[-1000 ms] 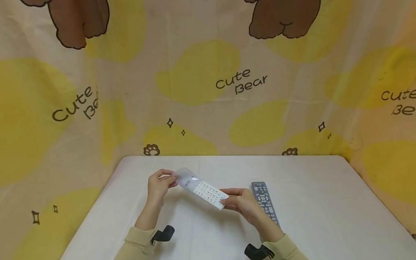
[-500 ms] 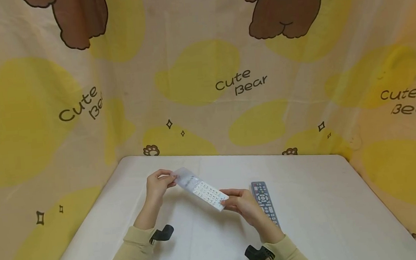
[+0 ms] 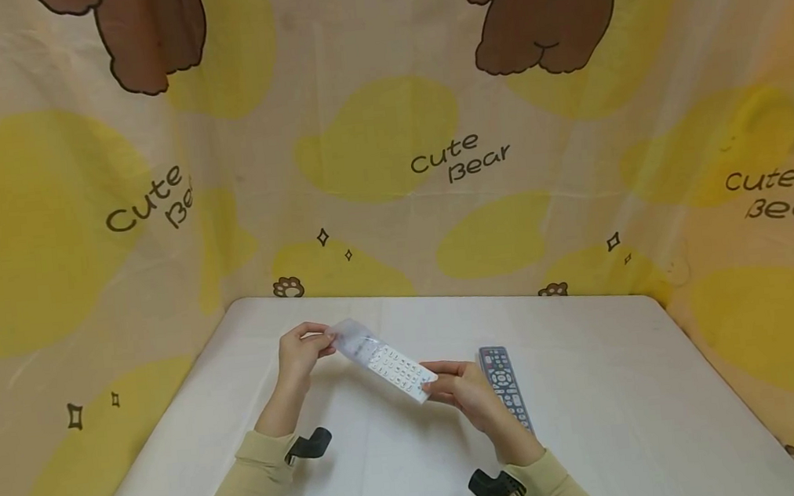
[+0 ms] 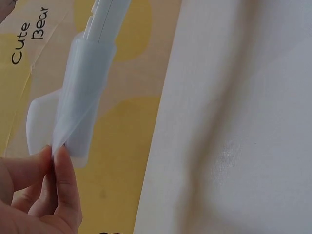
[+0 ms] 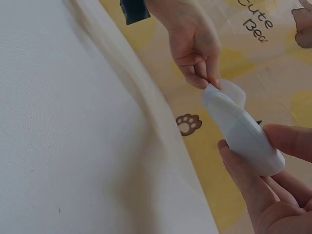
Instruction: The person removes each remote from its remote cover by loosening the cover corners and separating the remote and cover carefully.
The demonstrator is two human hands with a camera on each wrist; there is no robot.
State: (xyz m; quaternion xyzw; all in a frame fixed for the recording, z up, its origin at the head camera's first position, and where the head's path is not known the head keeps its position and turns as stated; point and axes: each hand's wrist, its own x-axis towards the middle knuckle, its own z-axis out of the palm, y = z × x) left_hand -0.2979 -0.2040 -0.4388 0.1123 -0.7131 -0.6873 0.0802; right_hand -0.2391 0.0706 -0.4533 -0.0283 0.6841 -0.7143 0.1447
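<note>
I located the white remote [image 3: 401,370] left of the grey remote [image 3: 502,377], raised above the table [image 3: 629,393]. Its long axis ran obliquely in the head view: the keypad end pointed right and nearer, toward the grey remote; the opposite end pointed left and farther off. The button face was turned up.

I identified one container, a translucent sleeve [image 3: 354,338]. It enclosed the white remote's far end; the keypad end projected from it. In the left wrist view, a loose flap [image 4: 41,119] stood out from the sleeve.

The left hand [image 3: 300,354], well left of the grey remote, pinched the sleeve's end between thumb and fingers. The right hand [image 3: 467,388], just left of the grey remote, gripped the keypad end between thumb and fingers.

The grey remote lay buttons up, its lower part partly hidden by the right arm.
</note>
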